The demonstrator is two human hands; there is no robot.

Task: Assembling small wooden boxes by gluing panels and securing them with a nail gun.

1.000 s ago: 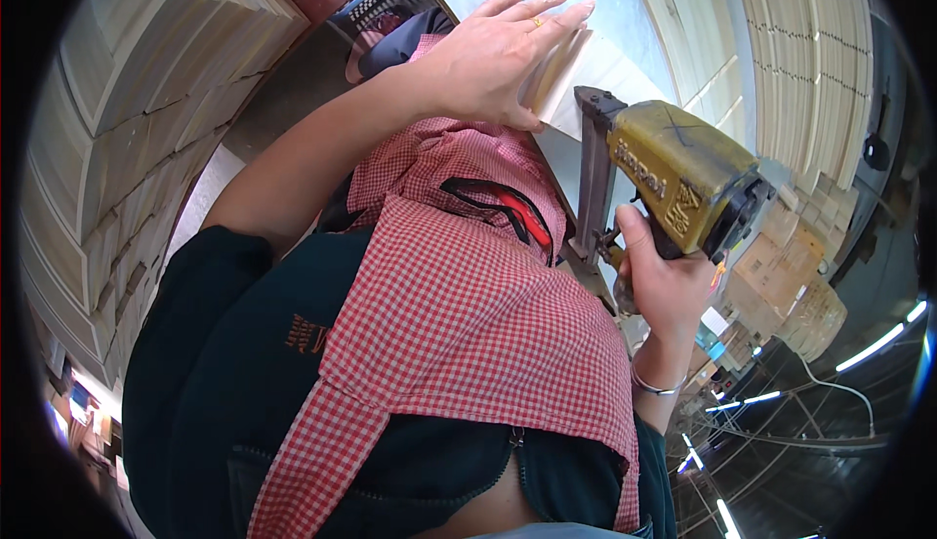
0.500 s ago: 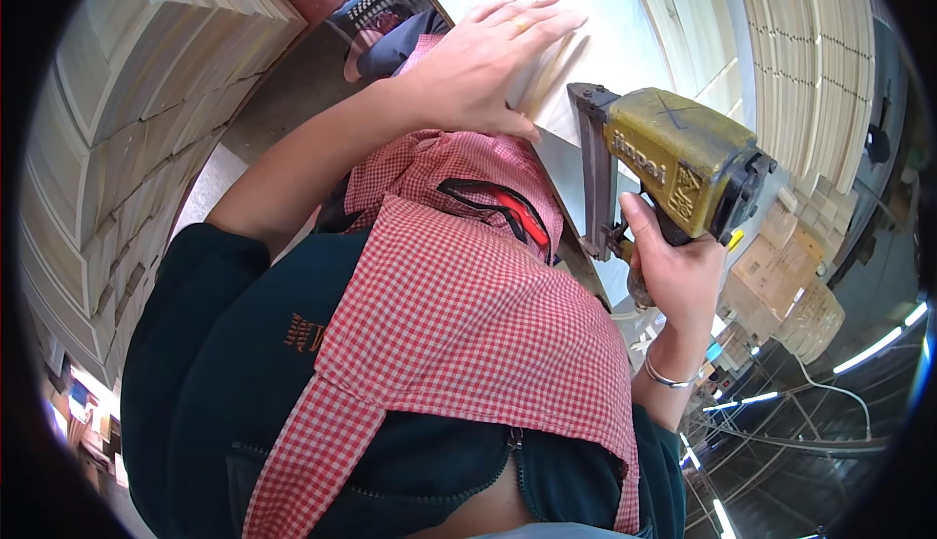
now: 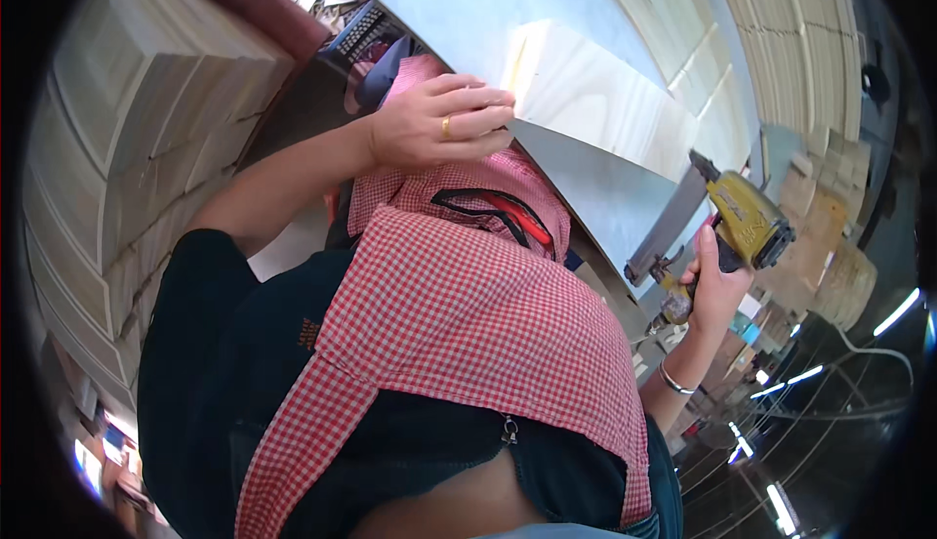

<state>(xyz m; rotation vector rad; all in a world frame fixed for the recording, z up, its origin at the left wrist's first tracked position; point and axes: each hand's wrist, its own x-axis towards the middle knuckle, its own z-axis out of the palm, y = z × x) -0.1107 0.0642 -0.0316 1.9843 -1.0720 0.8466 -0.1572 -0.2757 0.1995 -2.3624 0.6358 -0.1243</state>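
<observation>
My right hand (image 3: 720,280) is wrapped round the handle of a yellow and black nail gun (image 3: 750,217). The gun's long dark magazine slants down toward the table's near edge, and its nose is close to the right end of a pale wooden board (image 3: 610,100). My left hand (image 3: 444,124), with a gold ring, has its fingers bent together at the board's near left corner. The fingertips meet the wood; the thumb is hidden. The board lies along the near side of a light grey tabletop (image 3: 439,2).
Tall stacks of pale wooden panels (image 3: 161,139) rise on the left, and more stacked boards (image 3: 791,41) stand at the far right. A dark plastic basket (image 3: 361,36) sits beyond the table's left edge. Cartons (image 3: 815,217) stand to the right.
My left hand has drawn back toward me and left, its fingers now bent together instead of spread. The nail gun has moved right and nearer in my right hand, and more of the board shows.
</observation>
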